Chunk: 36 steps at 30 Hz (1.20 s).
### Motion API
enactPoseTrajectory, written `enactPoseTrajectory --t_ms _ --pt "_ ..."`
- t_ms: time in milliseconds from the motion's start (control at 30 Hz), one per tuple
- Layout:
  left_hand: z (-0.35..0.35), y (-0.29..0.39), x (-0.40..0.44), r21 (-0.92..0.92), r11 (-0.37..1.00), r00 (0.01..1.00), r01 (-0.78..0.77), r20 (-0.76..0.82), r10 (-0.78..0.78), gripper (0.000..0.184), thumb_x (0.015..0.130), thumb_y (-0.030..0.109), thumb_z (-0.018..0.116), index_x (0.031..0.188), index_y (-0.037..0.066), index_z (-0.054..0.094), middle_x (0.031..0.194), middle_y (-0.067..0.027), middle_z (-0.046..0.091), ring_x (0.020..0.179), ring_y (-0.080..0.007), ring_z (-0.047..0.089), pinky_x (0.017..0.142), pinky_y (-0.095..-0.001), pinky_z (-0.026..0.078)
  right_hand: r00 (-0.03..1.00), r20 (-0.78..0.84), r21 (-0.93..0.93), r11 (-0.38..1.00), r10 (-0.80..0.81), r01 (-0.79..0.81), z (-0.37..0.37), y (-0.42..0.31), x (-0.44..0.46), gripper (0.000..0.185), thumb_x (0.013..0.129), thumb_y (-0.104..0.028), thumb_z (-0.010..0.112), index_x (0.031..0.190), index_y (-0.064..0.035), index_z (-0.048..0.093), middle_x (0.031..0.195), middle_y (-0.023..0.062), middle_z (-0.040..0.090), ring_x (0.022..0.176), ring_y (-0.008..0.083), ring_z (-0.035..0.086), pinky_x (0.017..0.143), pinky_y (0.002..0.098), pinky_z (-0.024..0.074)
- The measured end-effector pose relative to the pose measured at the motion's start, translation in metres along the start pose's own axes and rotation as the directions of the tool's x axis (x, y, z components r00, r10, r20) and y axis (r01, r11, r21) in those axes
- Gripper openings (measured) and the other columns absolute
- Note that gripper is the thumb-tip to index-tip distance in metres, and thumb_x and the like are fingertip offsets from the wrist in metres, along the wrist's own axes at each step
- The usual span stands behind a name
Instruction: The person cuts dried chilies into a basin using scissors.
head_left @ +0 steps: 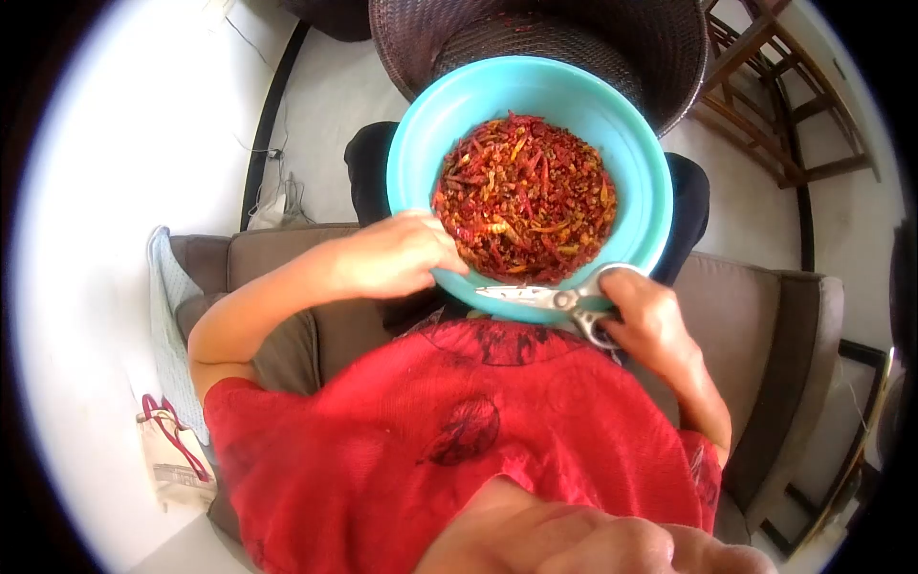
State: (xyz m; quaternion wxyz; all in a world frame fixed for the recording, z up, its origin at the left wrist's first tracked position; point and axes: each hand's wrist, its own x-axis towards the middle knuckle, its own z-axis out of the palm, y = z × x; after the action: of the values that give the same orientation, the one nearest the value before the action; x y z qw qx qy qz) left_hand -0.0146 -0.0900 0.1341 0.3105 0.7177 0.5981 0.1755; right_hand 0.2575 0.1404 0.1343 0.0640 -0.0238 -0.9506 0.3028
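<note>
A turquoise basin (639, 201) rests on the lap, with chopped dried red chilies (526, 196) heaped inside. My left hand (411, 253) is at the basin's near left rim, its fingers bent inward and pressed together beside the chilies; whatever they may hold is hidden. In my right hand (643, 314) are silver scissors (540, 298), with fingers through the handles. Their blades point left over the near rim, nearly closed, a short way from my left fingertips.
Beyond the basin stands a round woven wicker chair (411, 43). A brown sofa (736, 306) extends on both sides. At the upper right is a wooden frame (765, 86). A cloth bag (172, 454) lies at the lower left, and cables (282, 187) run along the left floor.
</note>
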Motion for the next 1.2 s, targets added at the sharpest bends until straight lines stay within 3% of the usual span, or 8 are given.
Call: enactPoseTrajectory --t_ms 267,333,367,600,700,933,1100,1200 --pt "-0.016 0.018 0.010 0.001 1.000 0.999 -0.005 0.052 0.005 0.015 0.079 0.005 0.065 0.092 0.000 0.069 0.091 -0.0147 0.069 0.092 -0.0316 0.064 0.087 -0.0411 0.049 0.997 0.081 0.057 0.998 0.013 -0.018 -0.008 -0.016 -0.001 0.040 0.058 0.005 0.070 0.095 -0.0012 0.056 0.093 0.0170 0.062 0.087 0.0370 0.064 0.072 0.0435 0.0528" --pt "-0.031 0.013 0.035 -0.075 0.982 0.877 0.172 0.466 -0.118 0.017 0.085 0.014 0.063 0.092 -0.001 0.068 0.085 -0.0162 0.068 0.083 -0.0313 0.066 0.080 -0.0413 0.052 0.994 0.104 0.107 0.994 0.029 -0.040 -0.003 -0.010 -0.003 0.037 0.061 0.001 0.073 0.094 -0.0008 0.056 0.093 0.0182 0.062 0.087 0.0391 0.063 0.073 0.0444 0.0521" --pt "-0.023 -0.007 0.036 -0.249 0.950 0.957 0.187 0.265 -0.119 0.023 0.090 0.021 0.060 0.093 0.000 0.069 0.084 -0.0174 0.069 0.077 -0.0301 0.067 0.075 -0.0414 0.053 0.994 0.103 0.111 0.993 0.031 -0.042 -0.001 -0.008 -0.004 0.037 0.061 0.001 0.073 0.094 -0.0008 0.056 0.093 0.0182 0.062 0.087 0.0391 0.063 0.073 0.0444 0.0521" --pt "-0.003 -0.089 0.135 0.176 0.914 0.894 0.365 -0.342 -0.291 0.025 0.092 0.023 0.058 0.082 0.001 0.064 0.076 -0.0189 0.065 0.071 -0.0340 0.065 0.071 -0.0445 0.052 0.885 0.181 0.297 0.834 0.429 -0.465 0.000 0.009 0.008 0.034 0.079 -0.007 0.071 0.111 -0.0007 0.060 0.092 0.0152 0.065 0.077 0.0233 0.065 0.069 0.0342 0.0503" --pt "0.018 -0.070 0.157 0.356 0.829 0.901 0.431 -0.231 -0.368 0.036 0.089 0.039 0.063 0.084 0.004 0.063 0.075 -0.0192 0.064 0.069 -0.0330 0.065 0.066 -0.0453 0.053 0.790 0.172 0.777 0.412 0.588 -0.475 0.009 0.008 0.021 0.028 0.089 -0.013 0.069 0.112 -0.0008 0.059 0.098 0.0060 0.065 0.080 0.0124 0.063 0.065 0.0252 0.0491" --pt "0.057 -0.087 0.154 0.517 0.811 0.919 0.275 -0.390 -0.063 0.025 0.080 0.030 0.069 0.081 0.006 0.062 0.084 -0.0125 0.059 0.086 -0.0304 0.059 0.066 -0.0407 0.052 0.874 0.087 0.936 0.261 0.478 -0.236 0.041 0.019 0.052 0.022 0.091 -0.011 0.066 0.110 -0.0020 0.057 0.098 0.0060 0.062 0.079 0.0117 0.062 0.064 0.0251 0.0501" --pt "0.020 -0.095 0.134 -0.053 0.986 0.912 0.155 -0.377 -0.164 0.020 0.089 0.020 0.062 0.096 0.003 0.071 0.098 -0.0097 0.065 0.093 -0.0251 0.062 0.084 -0.0356 0.050 0.834 0.099 0.879 0.345 0.542 -0.329 0.047 0.028 0.050 0.023 0.090 -0.013 0.067 0.107 -0.0025 0.057 0.092 0.0030 0.063 0.073 0.0088 0.058 0.063 0.0225 0.0472" --pt "0.006 -0.076 0.112 -0.643 0.756 0.884 0.123 -0.274 -0.378 0.023 0.096 0.018 0.055 0.107 0.001 0.067 0.107 -0.0094 0.067 0.103 -0.0219 0.063 0.090 -0.0355 0.050 0.798 0.171 0.823 0.361 0.578 -0.439 0.048 0.034 0.051 0.029 0.088 -0.016 0.069 0.109 -0.0020 0.056 0.093 0.0041 0.062 0.073 0.0101 0.058 0.064 0.0243 0.0466"
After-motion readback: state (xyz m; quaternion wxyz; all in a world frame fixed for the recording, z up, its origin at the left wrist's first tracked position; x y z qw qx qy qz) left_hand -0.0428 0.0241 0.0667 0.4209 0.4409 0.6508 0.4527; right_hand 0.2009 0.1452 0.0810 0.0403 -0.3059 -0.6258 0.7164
